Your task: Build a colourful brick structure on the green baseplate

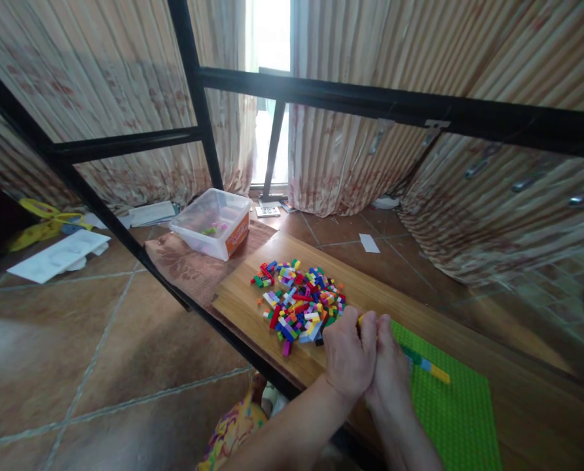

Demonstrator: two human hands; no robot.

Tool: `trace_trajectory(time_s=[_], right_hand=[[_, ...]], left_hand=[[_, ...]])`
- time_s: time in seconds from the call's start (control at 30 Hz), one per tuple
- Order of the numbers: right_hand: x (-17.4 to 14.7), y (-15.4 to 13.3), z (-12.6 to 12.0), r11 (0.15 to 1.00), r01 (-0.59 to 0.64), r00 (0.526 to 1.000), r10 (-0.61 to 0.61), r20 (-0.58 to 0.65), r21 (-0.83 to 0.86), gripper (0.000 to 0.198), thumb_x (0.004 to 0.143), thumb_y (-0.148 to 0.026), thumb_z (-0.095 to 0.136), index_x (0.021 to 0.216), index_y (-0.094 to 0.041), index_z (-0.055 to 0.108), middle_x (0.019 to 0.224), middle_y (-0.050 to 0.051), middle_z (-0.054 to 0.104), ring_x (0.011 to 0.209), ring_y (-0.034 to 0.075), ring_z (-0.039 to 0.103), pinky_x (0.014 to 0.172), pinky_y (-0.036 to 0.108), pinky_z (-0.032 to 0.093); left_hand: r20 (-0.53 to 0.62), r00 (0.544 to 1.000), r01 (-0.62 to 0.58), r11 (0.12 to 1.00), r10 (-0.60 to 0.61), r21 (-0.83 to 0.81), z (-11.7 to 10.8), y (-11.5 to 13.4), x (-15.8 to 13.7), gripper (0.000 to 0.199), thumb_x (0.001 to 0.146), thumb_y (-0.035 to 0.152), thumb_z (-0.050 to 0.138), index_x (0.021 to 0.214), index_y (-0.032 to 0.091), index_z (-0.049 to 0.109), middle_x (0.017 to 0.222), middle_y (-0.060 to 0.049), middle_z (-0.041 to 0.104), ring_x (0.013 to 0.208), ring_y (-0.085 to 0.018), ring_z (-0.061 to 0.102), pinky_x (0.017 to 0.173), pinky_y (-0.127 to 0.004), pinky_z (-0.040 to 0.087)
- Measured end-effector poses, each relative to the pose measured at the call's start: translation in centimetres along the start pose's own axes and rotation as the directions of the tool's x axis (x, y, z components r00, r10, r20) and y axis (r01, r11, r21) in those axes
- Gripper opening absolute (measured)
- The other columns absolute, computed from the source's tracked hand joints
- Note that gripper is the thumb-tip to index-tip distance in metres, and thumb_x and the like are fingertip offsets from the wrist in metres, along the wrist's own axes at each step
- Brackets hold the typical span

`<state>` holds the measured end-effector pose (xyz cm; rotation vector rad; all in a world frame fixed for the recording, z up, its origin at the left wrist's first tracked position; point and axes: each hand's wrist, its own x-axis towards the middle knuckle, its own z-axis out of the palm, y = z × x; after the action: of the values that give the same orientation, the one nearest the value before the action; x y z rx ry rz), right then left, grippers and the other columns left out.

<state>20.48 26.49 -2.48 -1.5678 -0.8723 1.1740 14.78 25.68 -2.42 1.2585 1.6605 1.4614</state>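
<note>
My left hand [351,353] and my right hand [391,366] are pressed together, both closed, above the left edge of a green studded baseplate [449,418]. A small bit of a yellow toy brick [361,320] shows at the fingertips between them; the rest of it is hidden by my fingers. On the baseplate, beside my right hand, lies a row of joined bricks [432,369] in green, light blue and yellow. Just left of my hands is a loose pile of multicoloured toy bricks [302,297] on the wooden board.
The wooden board [243,288] rests on a low bench covered with a brown cloth [174,265]. A clear plastic box [211,222] with a few pieces inside stands at its far end. Black metal bars [370,101] cross in front of pleated curtains. Papers [369,243] lie on the tiled floor.
</note>
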Motion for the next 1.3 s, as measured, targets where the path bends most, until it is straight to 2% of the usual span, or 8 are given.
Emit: trace_trajectory(time_s=[0.17, 0.3, 0.47, 0.67, 0.87, 1.0, 1.13, 1.3], right_hand=[[1.4, 0.7, 0.6, 0.995, -0.039, 0.995, 0.03, 0.094, 0.089, 0.049, 0.079, -0.067, 0.055, 0.064, -0.021, 0.059, 0.055, 0.001, 0.062, 0.05, 0.017, 0.056, 0.044, 0.03, 0.039], [2.6, -0.2, 3.2, 0.985, 0.005, 0.968, -0.048, 0.245, 0.175, 0.044, 0.074, -0.063, 0.063, 0.062, -0.022, 0.055, 0.054, -0.002, 0.058, 0.05, 0.015, 0.052, 0.046, 0.028, 0.039], [4.6, -1.4, 7.8, 0.95, 0.31, 0.885, -0.281, 0.372, -0.02, 0.048, 0.073, -0.066, 0.06, 0.057, -0.021, 0.057, 0.051, -0.002, 0.055, 0.051, 0.014, 0.046, 0.05, 0.028, 0.033], [6.1, -1.4, 11.0, 0.607, 0.692, 0.714, -0.491, 0.499, -0.392, 0.036, 0.083, -0.051, 0.058, 0.061, -0.022, 0.064, 0.054, -0.001, 0.057, 0.055, 0.015, 0.046, 0.056, 0.028, 0.025], [6.1, -0.7, 11.3, 0.283, 0.795, 0.602, -0.482, 0.637, -0.537, 0.024, 0.086, -0.04, 0.059, 0.072, -0.024, 0.068, 0.076, 0.005, 0.065, 0.07, 0.019, 0.055, 0.062, 0.03, 0.03], [5.9, -0.6, 10.8, 0.165, 0.807, 0.576, -0.433, 0.693, -0.567, 0.021, 0.089, -0.037, 0.057, 0.08, -0.023, 0.069, 0.088, 0.007, 0.068, 0.085, 0.022, 0.058, 0.07, 0.031, 0.035], [5.8, -1.0, 9.8, 0.148, 0.826, 0.549, -0.427, 0.718, -0.544, 0.025, 0.092, -0.036, 0.051, 0.08, -0.023, 0.07, 0.086, 0.004, 0.07, 0.089, 0.02, 0.059, 0.074, 0.029, 0.037], [6.7, -2.4, 10.3, 0.253, 0.795, 0.601, -0.452, 0.659, -0.552, 0.024, 0.092, -0.034, 0.05, 0.086, -0.025, 0.071, 0.089, 0.002, 0.072, 0.082, 0.019, 0.063, 0.069, 0.028, 0.039]], left_hand=[[-0.007, 0.998, -0.067, 0.997, 0.067, 0.022, -0.6, -0.3, 0.4, 0.031, 0.095, 0.043, 0.043, 0.074, 0.022, 0.053, 0.066, 0.0, 0.056, 0.061, -0.014, 0.051, 0.06, -0.027, 0.036], [-0.084, 0.996, -0.007, 1.0, 0.008, 0.013, -1.6, -0.6, 1.8, 0.027, 0.095, 0.042, 0.044, 0.08, 0.022, 0.055, 0.068, 0.001, 0.058, 0.062, -0.013, 0.052, 0.061, -0.025, 0.037], [-0.258, 0.962, 0.108, 0.992, -0.09, 0.059, -4.5, -1.8, 4.7, 0.023, 0.093, 0.038, 0.047, 0.085, 0.02, 0.058, 0.076, -0.001, 0.062, 0.071, -0.016, 0.058, 0.069, -0.027, 0.042], [-0.325, 0.938, 0.208, 0.943, -0.118, 0.26, -7.8, -4.1, 7.0, 0.015, 0.086, 0.022, 0.05, 0.089, 0.016, 0.063, 0.095, -0.013, 0.065, 0.095, -0.026, 0.061, 0.087, -0.038, 0.044], [-0.312, 0.936, 0.248, 0.933, -0.161, 0.261, -9.0, -4.4, 7.4, 0.019, 0.083, 0.014, 0.048, 0.092, 0.014, 0.065, 0.099, -0.015, 0.066, 0.098, -0.026, 0.062, 0.09, -0.038, 0.045], [-0.301, 0.934, 0.279, 0.919, -0.192, 0.279, -9.7, -4.4, 7.7, 0.023, 0.084, 0.012, 0.047, 0.095, 0.013, 0.066, 0.102, -0.015, 0.067, 0.101, -0.024, 0.062, 0.093, -0.035, 0.045], [-0.317, 0.913, 0.349, 0.894, -0.257, 0.282, -10.7, -4.5, 7.9, 0.026, 0.086, 0.014, 0.046, 0.101, 0.014, 0.068, 0.106, -0.013, 0.07, 0.104, -0.023, 0.063, 0.094, -0.032, 0.045], [-0.33, 0.903, 0.366, 0.893, -0.273, 0.263, -11.4, -4.4, 8.1, 0.025, 0.086, 0.016, 0.049, 0.101, 0.014, 0.069, 0.104, -0.013, 0.071, 0.105, -0.024, 0.064, 0.095, -0.033, 0.045]])
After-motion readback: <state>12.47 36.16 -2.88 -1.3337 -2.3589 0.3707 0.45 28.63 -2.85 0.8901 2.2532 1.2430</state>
